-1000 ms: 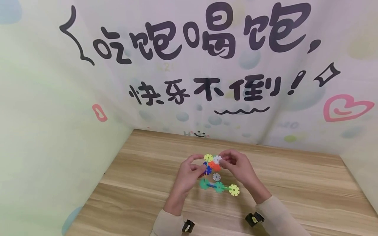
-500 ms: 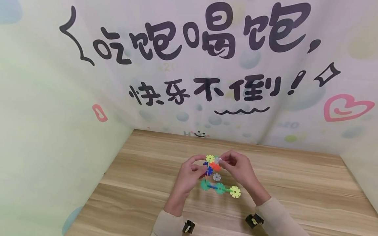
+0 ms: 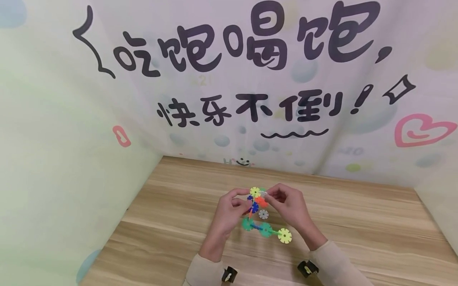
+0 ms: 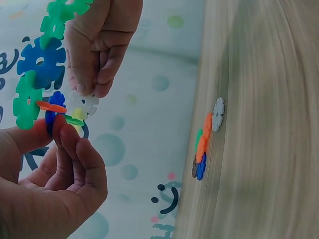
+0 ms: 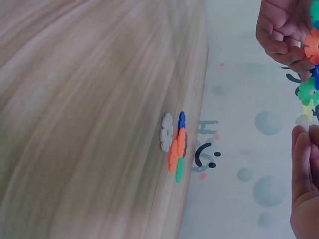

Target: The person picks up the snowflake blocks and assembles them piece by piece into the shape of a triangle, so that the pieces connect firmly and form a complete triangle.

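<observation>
Slotted plastic snowflake discs are joined in a chain above the table. My left hand (image 3: 229,212) pinches a blue disc (image 4: 58,99) between thumb and fingers; an orange disc (image 4: 52,106) is joined to it. From there the chain runs through green discs (image 3: 265,230) to a yellow disc (image 3: 284,236) at its free end. Another yellow disc (image 3: 255,192) tops the chain by the left fingertips. With thumb and fingertips, my right hand (image 3: 291,202) pinches a white disc (image 4: 85,105) against this yellow one. Whether their slots interlock, I cannot tell.
Loose discs lie on the wooden table (image 3: 186,190) beyond the hands: white (image 4: 218,114), orange (image 4: 207,128), blue (image 4: 201,167), green and brown. A printed cloth (image 3: 229,139) hangs at the table's back edge.
The white disc in my right hand has turned from facing the camera to nearly edge-on, close to the yellow disc. The chain's free end has dipped slightly. Both hands keep their grip.
</observation>
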The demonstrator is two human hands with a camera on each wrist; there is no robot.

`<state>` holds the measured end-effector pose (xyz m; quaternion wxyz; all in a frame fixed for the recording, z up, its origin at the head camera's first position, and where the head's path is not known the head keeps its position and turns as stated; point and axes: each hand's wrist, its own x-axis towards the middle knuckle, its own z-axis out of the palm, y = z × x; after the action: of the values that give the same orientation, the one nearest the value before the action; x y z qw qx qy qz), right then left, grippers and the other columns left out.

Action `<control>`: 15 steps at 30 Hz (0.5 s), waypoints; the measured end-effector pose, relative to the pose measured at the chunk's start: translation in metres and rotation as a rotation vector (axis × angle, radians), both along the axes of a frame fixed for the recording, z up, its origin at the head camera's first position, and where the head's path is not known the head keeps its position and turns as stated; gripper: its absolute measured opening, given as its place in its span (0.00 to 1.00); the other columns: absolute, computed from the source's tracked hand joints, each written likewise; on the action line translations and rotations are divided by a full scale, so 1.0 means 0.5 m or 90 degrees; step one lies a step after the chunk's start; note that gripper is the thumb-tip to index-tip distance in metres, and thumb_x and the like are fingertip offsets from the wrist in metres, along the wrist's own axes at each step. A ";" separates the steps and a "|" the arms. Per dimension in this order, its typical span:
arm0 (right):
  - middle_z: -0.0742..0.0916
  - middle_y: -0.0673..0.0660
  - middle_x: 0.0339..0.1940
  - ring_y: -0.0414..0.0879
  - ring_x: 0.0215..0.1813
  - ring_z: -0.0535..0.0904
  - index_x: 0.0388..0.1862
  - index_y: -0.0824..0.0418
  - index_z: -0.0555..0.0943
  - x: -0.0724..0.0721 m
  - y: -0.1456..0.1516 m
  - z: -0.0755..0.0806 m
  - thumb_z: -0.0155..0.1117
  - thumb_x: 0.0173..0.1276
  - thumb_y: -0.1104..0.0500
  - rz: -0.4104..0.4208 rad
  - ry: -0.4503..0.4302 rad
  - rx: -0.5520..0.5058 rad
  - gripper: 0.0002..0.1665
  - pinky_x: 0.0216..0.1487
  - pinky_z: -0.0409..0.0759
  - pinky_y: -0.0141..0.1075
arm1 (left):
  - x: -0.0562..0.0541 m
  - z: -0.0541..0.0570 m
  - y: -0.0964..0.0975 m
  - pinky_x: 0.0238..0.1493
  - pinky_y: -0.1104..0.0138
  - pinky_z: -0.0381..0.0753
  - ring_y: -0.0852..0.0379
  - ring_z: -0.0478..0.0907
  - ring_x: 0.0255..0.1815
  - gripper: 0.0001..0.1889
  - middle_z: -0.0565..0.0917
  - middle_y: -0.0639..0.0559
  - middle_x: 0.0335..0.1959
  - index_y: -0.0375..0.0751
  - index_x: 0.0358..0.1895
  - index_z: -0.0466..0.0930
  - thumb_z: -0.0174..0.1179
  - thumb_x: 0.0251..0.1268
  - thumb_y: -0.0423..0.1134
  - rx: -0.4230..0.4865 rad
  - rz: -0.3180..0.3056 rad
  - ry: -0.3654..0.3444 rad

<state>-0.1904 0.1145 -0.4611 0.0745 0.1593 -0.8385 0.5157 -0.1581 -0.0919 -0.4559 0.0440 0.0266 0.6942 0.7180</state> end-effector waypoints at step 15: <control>0.88 0.49 0.33 0.52 0.36 0.85 0.38 0.54 0.84 0.001 0.001 -0.023 0.71 0.68 0.55 -0.007 -0.027 -0.051 0.05 0.36 0.84 0.35 | -0.005 -0.007 0.009 0.41 0.60 0.84 0.47 0.84 0.34 0.14 0.85 0.46 0.28 0.40 0.56 0.79 0.63 0.69 0.34 -0.017 0.011 -0.016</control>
<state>-0.1901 0.1149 -0.4724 0.0654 0.1407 -0.8194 0.5518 -0.1606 -0.0873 -0.4595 0.0470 0.0113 0.7032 0.7094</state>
